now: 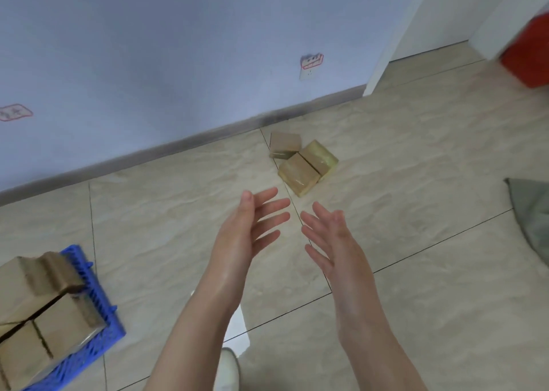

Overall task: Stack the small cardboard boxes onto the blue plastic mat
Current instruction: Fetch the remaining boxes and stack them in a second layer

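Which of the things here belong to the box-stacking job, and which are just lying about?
Part of the job: three loose cardboard boxes on the floor; blue mat; boxes already stacked on it; left hand and right hand, both open and empty.

Just lying about: red object at top right; grey cloth at the right edge; wall socket; white shoe.

Blue mat (111, 328) on the tiled floor, and the stacked boxes (44, 310) sit on it, covering most of it. To the mat's right, both hands are up: left hand (246, 230) nearer the mat, right hand (329, 242) just beyond it, fingers straight and spread, palms facing, nothing held. Farther from the mat, three loose boxes (300, 174) lie touching in a cluster.
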